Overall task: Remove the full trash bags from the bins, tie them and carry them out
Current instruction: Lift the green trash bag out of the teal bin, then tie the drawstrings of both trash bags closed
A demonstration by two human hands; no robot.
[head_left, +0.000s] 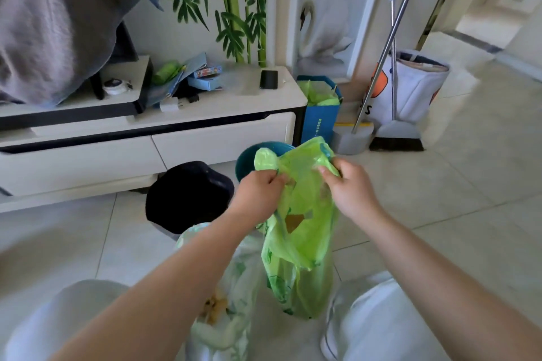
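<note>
Green trash bag (299,243) is out of the bin and hanging over the tiled floor (440,214) between my knees. My left hand (259,193) and right hand (350,187) each have a grip pinched tight on its top edges. Teal bin (249,158) and black bin (187,193) sit just behind, pale bag (223,302) beside.
</note>
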